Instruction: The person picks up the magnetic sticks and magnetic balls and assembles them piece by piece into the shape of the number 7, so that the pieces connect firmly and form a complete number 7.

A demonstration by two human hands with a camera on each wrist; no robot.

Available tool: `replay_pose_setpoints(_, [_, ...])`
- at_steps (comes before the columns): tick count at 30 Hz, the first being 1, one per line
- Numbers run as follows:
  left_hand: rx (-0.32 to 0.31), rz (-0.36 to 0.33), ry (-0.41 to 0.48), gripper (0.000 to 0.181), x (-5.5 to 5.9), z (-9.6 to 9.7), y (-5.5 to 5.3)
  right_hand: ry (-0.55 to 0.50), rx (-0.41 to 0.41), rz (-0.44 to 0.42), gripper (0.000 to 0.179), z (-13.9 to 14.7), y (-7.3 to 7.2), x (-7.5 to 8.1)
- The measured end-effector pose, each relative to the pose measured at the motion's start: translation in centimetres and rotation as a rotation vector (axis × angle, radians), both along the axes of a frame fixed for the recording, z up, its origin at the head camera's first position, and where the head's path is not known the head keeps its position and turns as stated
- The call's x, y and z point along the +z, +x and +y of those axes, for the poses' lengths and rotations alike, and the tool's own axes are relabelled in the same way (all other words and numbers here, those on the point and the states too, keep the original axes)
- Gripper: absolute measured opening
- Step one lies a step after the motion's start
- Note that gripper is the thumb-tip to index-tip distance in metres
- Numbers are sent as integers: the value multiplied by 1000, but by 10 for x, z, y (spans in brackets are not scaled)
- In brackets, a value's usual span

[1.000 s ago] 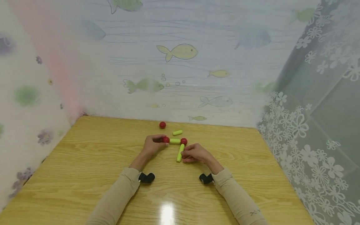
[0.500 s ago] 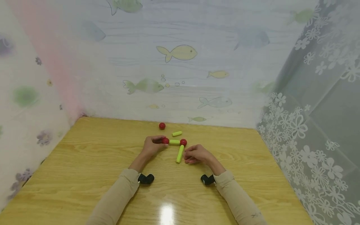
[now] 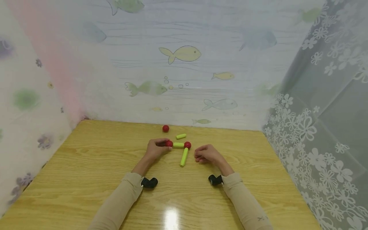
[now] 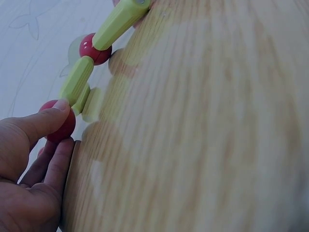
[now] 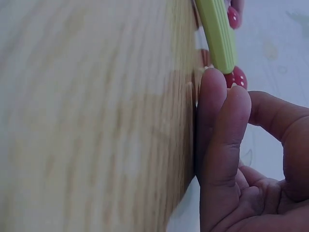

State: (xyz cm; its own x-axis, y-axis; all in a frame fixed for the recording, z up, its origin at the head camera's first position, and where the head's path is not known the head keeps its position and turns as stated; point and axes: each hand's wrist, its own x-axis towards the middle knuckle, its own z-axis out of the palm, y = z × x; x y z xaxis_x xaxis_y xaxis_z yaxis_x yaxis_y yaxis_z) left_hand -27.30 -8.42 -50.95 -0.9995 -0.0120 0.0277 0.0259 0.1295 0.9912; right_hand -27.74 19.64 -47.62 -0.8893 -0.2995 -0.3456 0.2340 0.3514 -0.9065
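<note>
We see a ball-rod chain (image 3: pixel 187 145) seemingly joined, left hand (image 3: pixel 156 149) pinching its end ball (image 3: pixel 169 144); right hand (image 3: pixel 209 154) relaxed; far ball (image 3: pixel 165 128), far rod (image 3: pixel 181 136) loose.

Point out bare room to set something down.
Bare table lies outward of the left hand, outward of the right hand, and between the sleeves. Crowded: between and just beyond the hands, with red balls and yellow-green sticks.

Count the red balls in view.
3 red balls. The held ball is pinched by the left hand; the corner ball sits where a short stick meets the longer stick; the far ball lies alone near the back edge of the table.
</note>
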Motion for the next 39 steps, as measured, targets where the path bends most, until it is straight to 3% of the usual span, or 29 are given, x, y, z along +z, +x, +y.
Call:
replay_pose_setpoints(7, [-6,-1,-6,45,1,1,1,-32,-47,11,32,1,-11,-4])
replay_pose_setpoints(19, [-3,-9,5,45,2,1,4,-80,-61,57,31,-1,-21,-4])
replay_pose_setpoints(39, [-6,-1,-4,45,0,1,3,-71,6,150,40,-4,-45,-6])
